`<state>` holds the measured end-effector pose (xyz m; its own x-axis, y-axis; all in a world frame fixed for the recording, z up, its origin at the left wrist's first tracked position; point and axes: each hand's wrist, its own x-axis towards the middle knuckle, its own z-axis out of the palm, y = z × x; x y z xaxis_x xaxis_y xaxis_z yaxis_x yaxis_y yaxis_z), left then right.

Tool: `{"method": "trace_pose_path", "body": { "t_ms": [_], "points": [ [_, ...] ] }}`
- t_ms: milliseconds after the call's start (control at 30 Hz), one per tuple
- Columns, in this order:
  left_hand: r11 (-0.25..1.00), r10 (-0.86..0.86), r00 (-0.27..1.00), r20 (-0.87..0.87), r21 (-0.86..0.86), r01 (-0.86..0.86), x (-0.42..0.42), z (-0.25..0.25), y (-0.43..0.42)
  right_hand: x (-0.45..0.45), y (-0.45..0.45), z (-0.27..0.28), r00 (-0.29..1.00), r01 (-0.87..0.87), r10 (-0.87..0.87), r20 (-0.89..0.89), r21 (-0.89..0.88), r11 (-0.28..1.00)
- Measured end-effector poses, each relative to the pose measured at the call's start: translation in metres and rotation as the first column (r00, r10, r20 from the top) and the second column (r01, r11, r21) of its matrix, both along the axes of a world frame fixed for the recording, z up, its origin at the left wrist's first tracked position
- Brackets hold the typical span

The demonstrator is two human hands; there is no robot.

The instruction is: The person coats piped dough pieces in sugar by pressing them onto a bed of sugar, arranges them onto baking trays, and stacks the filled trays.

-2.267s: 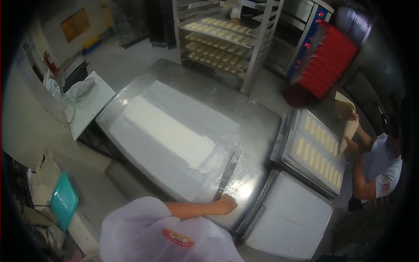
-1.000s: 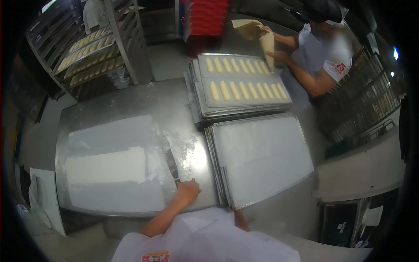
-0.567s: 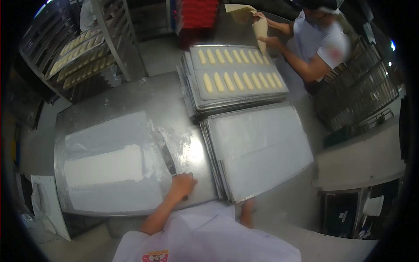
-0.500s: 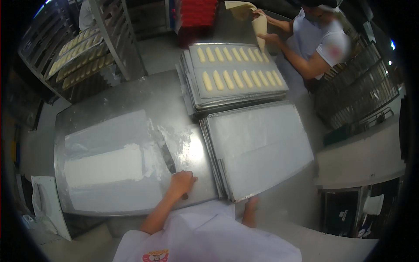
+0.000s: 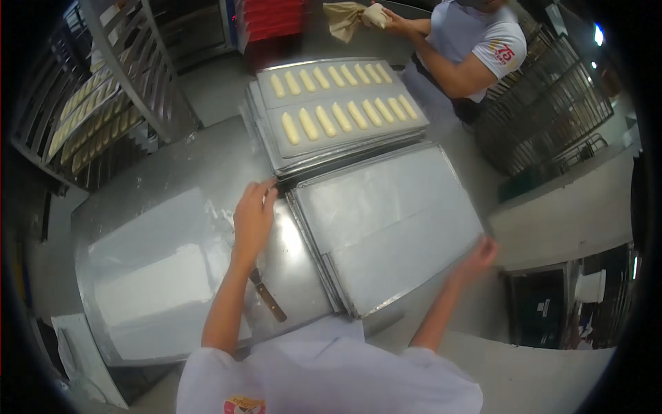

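Observation:
A palette knife [image 5: 267, 300] with a wooden handle lies on the steel table, its blade partly hidden under my left forearm. My left hand [image 5: 254, 215] holds nothing; its fingers are apart and reach near the far left corner of the lower tray stack. On top of that stack is a baking tray [image 5: 393, 214] lined with pale paper sheets. Beside the tray's right edge is my right hand [image 5: 479, 255], blurred, so I cannot make out its fingers or whether it grips the rim. A white rectangular layer [image 5: 155, 283] is spread on a sheet at left.
Beyond, another tray [image 5: 345, 138] bears two rows of piped dough fingers [image 5: 322, 121] on stacked trays. A co-worker [image 5: 458, 48] holds a piping bag [image 5: 352, 19]. A tray rack [image 5: 117, 62] stands at left, red crates [image 5: 272, 27] behind, metal racks [image 5: 552, 96] at right.
My left hand has let go of the palette knife and moved forward. My right hand has moved right and forward along the tray. The co-worker's piping bag has lifted away from the dough fingers.

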<state>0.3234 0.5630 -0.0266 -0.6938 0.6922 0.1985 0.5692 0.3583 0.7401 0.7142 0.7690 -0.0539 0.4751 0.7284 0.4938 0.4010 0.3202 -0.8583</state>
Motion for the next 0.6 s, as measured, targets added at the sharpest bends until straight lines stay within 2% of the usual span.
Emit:
{"method": "trace_pose_path", "body": {
  "t_ms": [33,67,100,133,167,233,300,333,367,400,433,467,500,533,567,600],
  "points": [
    [0.999,0.017,1.000,-0.018,0.037,-0.016,-0.007,0.003,0.011,-0.014,0.019,0.006,0.989,-0.136,0.137,-0.046,0.031,0.990],
    [0.999,0.017,1.000,-0.021,0.040,-0.016,-0.014,0.001,0.022,-0.035,0.037,0.015,0.979,-0.199,0.199,0.045,-0.012,0.980],
    [0.999,0.028,0.995,-0.097,0.017,-0.027,-0.022,-0.006,0.033,-0.057,0.056,0.024,0.955,-0.260,0.266,0.134,-0.062,0.964],
    [0.999,0.041,0.984,-0.174,-0.003,-0.042,-0.029,-0.014,0.044,-0.075,0.082,0.022,0.920,-0.373,0.380,0.101,-0.077,0.925],
    [0.999,0.046,0.983,-0.176,0.001,-0.046,-0.035,-0.020,0.052,-0.092,0.109,0.013,0.871,-0.481,0.487,0.068,-0.089,0.872],
    [0.993,0.054,0.950,-0.307,-0.082,-0.083,-0.045,-0.030,0.065,-0.127,0.165,0.006,0.847,-0.497,0.512,0.145,-0.129,0.858],
    [0.993,0.066,0.958,-0.281,-0.077,-0.091,-0.047,-0.033,0.073,-0.149,0.230,-0.015,0.846,-0.373,0.449,0.288,-0.282,0.884],
    [0.993,0.076,0.964,-0.255,-0.071,-0.097,-0.050,-0.033,0.076,-0.157,0.254,-0.025,0.843,-0.383,0.458,0.281,-0.285,0.879],
    [0.991,0.090,0.961,-0.260,-0.074,-0.113,-0.053,-0.032,0.078,-0.167,0.278,-0.033,0.815,-0.300,0.425,0.394,-0.341,0.891],
    [0.992,0.081,0.978,-0.193,-0.077,-0.097,-0.057,-0.031,0.080,-0.173,0.297,-0.043,0.766,-0.214,0.399,0.505,-0.385,0.898],
    [0.993,0.079,0.989,-0.123,-0.078,-0.089,-0.062,-0.032,0.079,-0.173,0.318,-0.053,0.754,-0.239,0.424,0.502,-0.392,0.889],
    [0.989,0.110,0.987,-0.121,-0.088,-0.121,-0.069,-0.034,0.079,-0.173,0.339,-0.063,0.696,-0.176,0.441,0.566,-0.460,0.870],
    [0.991,0.088,0.996,-0.022,-0.100,-0.089,-0.078,-0.038,0.082,-0.183,0.348,-0.072,0.630,-0.105,0.460,0.626,-0.518,0.849],
    [0.993,0.059,0.995,0.082,-0.108,-0.050,-0.085,-0.041,0.083,-0.191,0.341,-0.066,0.613,-0.121,0.482,0.626,-0.529,0.840],
    [0.991,0.076,0.993,0.091,-0.119,-0.065,-0.090,-0.043,0.083,-0.190,0.331,-0.046,0.573,-0.107,0.520,0.633,-0.571,0.814],
    [0.998,0.045,0.930,0.365,-0.061,-0.025,-0.096,-0.043,0.084,-0.190,0.323,-0.033,0.535,-0.090,0.551,0.640,-0.605,0.791]
  ]
}}
